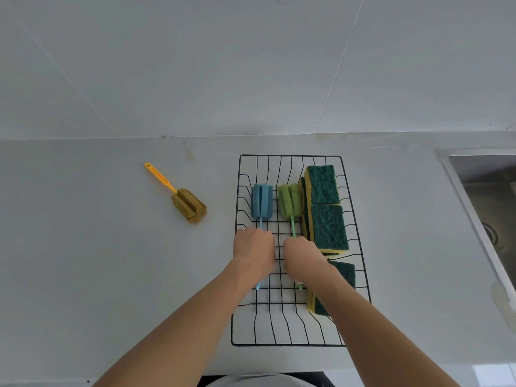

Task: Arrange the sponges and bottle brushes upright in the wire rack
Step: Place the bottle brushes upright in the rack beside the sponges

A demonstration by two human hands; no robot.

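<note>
Black wire rack [358,241] on pale worktop [111,261]. Left hand [253,251], fingers curled shut around blue bottle brush [262,201] handle; right hand [302,256] likewise closed on green bottle brush [290,199] handle. Both brush heads lie in rack, pointing away. Green-yellow sponges [325,208] stand on edge along rack's right side. Yellow bottle brush [190,203] lies on worktop, well left of rack.

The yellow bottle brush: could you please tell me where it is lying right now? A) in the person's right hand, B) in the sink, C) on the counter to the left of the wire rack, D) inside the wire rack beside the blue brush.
C: the yellow bottle brush lies flat on the counter, well left of the wire rack, with neither hand touching it.
</note>
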